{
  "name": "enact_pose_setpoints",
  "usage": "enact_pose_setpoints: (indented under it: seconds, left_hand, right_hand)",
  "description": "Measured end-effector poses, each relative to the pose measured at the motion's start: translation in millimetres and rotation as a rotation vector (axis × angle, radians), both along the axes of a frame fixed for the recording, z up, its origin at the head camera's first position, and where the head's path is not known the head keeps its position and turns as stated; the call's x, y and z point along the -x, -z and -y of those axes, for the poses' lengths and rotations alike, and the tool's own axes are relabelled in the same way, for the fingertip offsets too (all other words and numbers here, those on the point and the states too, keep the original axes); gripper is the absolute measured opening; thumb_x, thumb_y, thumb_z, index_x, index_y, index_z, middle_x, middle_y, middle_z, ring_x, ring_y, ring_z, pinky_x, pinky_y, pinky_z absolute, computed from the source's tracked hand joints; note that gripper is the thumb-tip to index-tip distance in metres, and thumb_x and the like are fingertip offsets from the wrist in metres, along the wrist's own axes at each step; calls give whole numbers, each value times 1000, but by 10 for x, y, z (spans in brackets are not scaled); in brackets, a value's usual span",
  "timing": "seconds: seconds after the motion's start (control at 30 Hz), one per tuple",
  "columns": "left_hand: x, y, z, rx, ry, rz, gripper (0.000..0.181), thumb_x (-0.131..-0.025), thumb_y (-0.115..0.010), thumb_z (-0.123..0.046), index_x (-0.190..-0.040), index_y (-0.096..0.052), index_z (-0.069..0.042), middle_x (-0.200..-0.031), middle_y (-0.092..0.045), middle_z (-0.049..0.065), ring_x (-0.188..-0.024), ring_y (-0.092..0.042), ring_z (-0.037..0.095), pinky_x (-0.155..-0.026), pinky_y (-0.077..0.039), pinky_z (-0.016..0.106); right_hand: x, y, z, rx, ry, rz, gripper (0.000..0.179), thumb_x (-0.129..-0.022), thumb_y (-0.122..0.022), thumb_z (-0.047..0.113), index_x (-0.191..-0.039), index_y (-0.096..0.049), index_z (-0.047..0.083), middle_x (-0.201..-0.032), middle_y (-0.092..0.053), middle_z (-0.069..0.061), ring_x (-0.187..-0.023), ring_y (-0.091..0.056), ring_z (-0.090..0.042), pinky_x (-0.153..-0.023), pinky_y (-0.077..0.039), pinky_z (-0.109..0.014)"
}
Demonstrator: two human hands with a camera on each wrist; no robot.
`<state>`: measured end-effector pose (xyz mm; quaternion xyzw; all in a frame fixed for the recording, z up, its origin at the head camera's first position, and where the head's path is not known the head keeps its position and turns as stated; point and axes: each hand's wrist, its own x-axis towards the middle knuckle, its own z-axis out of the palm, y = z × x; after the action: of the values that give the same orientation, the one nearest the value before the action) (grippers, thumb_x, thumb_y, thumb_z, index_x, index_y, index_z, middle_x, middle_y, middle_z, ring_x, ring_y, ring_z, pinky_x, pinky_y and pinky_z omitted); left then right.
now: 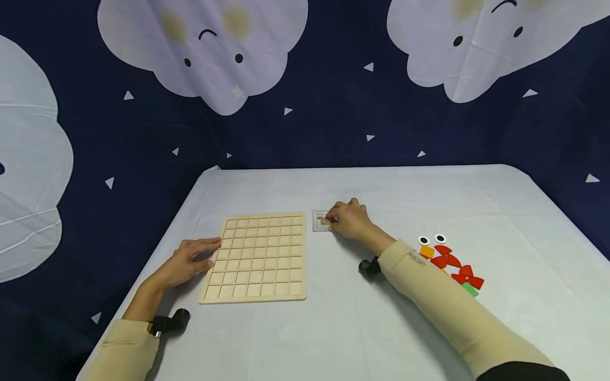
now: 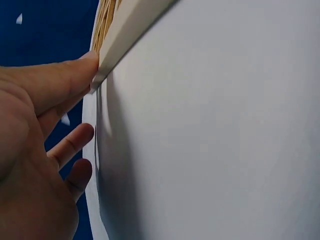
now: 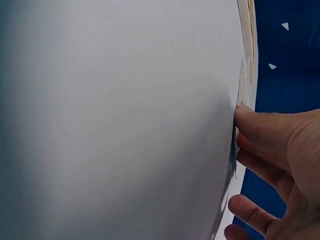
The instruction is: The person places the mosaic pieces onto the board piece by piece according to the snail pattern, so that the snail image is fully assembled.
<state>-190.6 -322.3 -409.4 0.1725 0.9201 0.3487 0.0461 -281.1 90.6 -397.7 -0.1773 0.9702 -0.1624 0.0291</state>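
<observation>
My left hand (image 1: 185, 262) touches the left edge of a square wooden grid board (image 1: 258, 259), its thumb and forefinger spread along that edge. In the left wrist view the thumb (image 2: 82, 70) meets the board's side, and other fingers stand off it. Just beyond the board's top right corner lies a small gridded card (image 1: 316, 226) with a red and green picture. My right hand (image 1: 352, 220) pinches the right part of this card and hides some of it. Seen from the right wrist, the thumb (image 3: 257, 122) is right at the card's edge.
Right of the right forearm lie several red pieces (image 1: 439, 262), an orange square (image 1: 427, 251), a green piece (image 1: 469, 289) and two round eye pieces (image 1: 440, 238). The sleeve partly covers this group. A white cloth (image 1: 333, 328) covers the table, with a dark blue cloud-patterned backdrop (image 1: 329, 137) behind.
</observation>
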Motion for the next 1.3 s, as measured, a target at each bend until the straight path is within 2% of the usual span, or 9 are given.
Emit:
enact_pose_setpoints:
  seconds: [0.13, 0.23, 0.33, 0.67, 0.97, 1.3]
  left_hand:
    - [-35, -9, -189, 21, -10, 22, 49, -86, -65, -11, -132, -53, -2, -147, -40, 17, -125, -26, 36, -96, -21, 62]
    - [-60, -8, -338, 24, -15, 32, 49, -86, -65, -12, -133, -53, -3, -146, -42, 15, -125, -27, 35, -95, -23, 58]
    - [-71, 8, -479, 26, -10, 14, 49, -85, -66, -11, -132, -54, -3, -145, -44, 15, -126, -28, 36, -95, -17, 59]
    - [-100, 56, -916, 49, -12, -51, 50, -83, -68, -10, -131, -55, -4, -142, -49, 10, -122, -35, 34, -88, -22, 43]
    - [-98, 56, -1316, 95, -18, -95, 49, -82, -71, -17, -129, -58, -7, -140, -53, 5, -118, -41, 29, -88, -26, 44]
    - [-53, 53, -1614, 97, 2, -104, 48, -82, -71, -20, -128, -59, -10, -139, -53, 1, -117, -42, 27, -86, -27, 44]
  right_hand:
    - [-36, -13, -129, -25, 3, -9, 32, -83, -70, 25, -114, -69, 19, -127, -61, 0, -110, -45, -33, -84, -33, -45]
    - [-60, -18, -234, -34, 12, -17, 31, -82, -70, 23, -113, -70, 19, -126, -62, 0, -109, -45, -34, -83, -34, -45]
    - [-84, -22, -339, -38, 18, -22, 30, -82, -71, 22, -112, -71, 19, -125, -62, -1, -108, -46, -34, -81, -33, -45]
    - [-162, -26, -722, -33, 34, -39, 31, -79, -71, 15, -110, -71, 15, -122, -64, -5, -104, -46, -35, -76, -32, -44]
    - [-221, -64, -1005, -74, 39, -44, 31, -79, -71, 13, -110, -72, 14, -122, -64, -7, -103, -47, -36, -76, -33, -47]
    - [-263, -75, -1329, -53, 86, -25, 31, -79, -69, 10, -110, -71, 13, -123, -64, -10, -103, -46, -36, -74, -30, -43]
